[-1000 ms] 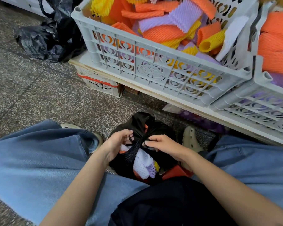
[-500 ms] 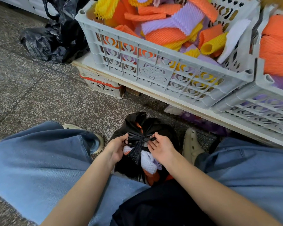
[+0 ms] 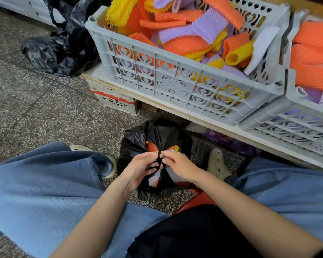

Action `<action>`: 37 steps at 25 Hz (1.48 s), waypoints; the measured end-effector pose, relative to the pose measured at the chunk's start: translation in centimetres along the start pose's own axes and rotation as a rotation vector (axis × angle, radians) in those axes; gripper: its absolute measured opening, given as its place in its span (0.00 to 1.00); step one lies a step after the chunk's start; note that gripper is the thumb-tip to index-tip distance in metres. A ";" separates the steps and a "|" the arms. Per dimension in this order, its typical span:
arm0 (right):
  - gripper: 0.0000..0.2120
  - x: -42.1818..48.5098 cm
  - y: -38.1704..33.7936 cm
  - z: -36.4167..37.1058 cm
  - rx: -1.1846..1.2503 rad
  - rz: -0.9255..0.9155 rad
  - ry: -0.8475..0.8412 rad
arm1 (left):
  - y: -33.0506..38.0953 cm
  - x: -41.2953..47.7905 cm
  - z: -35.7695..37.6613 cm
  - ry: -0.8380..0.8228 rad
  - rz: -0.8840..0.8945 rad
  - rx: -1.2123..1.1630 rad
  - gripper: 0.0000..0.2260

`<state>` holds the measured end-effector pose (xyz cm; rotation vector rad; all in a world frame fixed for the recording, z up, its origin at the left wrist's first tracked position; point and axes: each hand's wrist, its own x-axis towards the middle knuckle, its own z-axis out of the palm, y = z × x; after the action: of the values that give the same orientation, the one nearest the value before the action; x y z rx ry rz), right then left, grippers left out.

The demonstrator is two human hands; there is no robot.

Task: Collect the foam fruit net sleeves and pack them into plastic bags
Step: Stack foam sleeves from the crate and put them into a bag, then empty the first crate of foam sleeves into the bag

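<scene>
Pinching the twisted neck (image 3: 159,159) of the small black plastic bag (image 3: 157,133), both hands meet just above it. The left hand (image 3: 138,168) has its thumb and fingers curled round the black strand from one side. The right hand (image 3: 177,164) nips the same strand from the other side, close against the left. The bag stands on the speckled stone floor (image 3: 35,101) between the person's feet. Orange, white and yellow foam net sleeves (image 3: 151,146) show through the gaps at its mouth.

This looks like the tying-off step. The load should be very light, since foam mesh is springy, squashes readily and pushes back. The bag will likely bulge and try to gape until the knot is drawn down. The film looks thin, soft and a little slick, so it twists into a cord and could tear if yanked. The best hold is where the hands are now, on the gathered handles close to the knot. The two ends want pulling apart evenly, not tugging at the bag wall. Once tied, the neck is the place to lift it, and nothing inside seems fragile.

More loose sleeves (image 3: 185,44) in orange, lilac, yellow and white fill the pale grey openwork plastic crate (image 3: 175,84) on the low wooden board (image 3: 96,72) ahead. A second like crate (image 3: 295,118) touches it on the right. A crumpled larger black plastic bag (image 3: 60,53) lies on the floor to the left of the crates.
</scene>
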<state>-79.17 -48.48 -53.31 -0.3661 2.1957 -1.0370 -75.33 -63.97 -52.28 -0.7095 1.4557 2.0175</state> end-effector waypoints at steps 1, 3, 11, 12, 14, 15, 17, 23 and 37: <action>0.10 0.1 0.0 -0.4 0.063 0.019 -0.056 | 0.0 -0.1 0.0 -0.015 -0.004 0.012 0.11; 0.11 0.0 -0.2 -0.9 0.185 0.066 -0.148 | -0.2 -0.1 0.0 -0.041 -0.001 0.041 0.10; 0.11 -2.2 1.6 0.3 -0.052 0.002 -0.040 | -1.3 1.1 -1.0 -0.069 0.293 0.728 0.12; 0.10 -2.3 1.8 0.3 -0.073 -0.007 -0.023 | -1.6 1.2 -1.0 -0.056 0.300 0.739 0.12; 0.08 -2.2 2.0 0.0 -0.104 -0.025 -0.013 | -1.8 1.5 -0.8 -0.018 0.301 0.741 0.14; 0.07 -2.0 1.9 -0.2 -0.109 -0.036 -0.006 | -1.8 1.7 -0.8 0.000 0.289 0.733 0.14; 0.06 -1.7 1.7 -0.5 -0.103 -0.079 0.026 | -1.8 1.9 -0.5 0.038 0.261 0.695 0.14; 0.05 -2.5 1.0 -1.6 -0.291 -0.255 -0.037 | -2.1 2.5 -0.8 0.211 0.286 0.830 0.16; 0.17 -2.4 -2.0 -10.7 -0.674 -0.356 0.102 | 4.4 3.8 1.7 0.215 0.750 1.419 0.11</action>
<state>-84.72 -42.42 -45.83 -1.0527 2.5898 -0.4505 -81.27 -63.07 -51.52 0.3074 2.9315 0.7308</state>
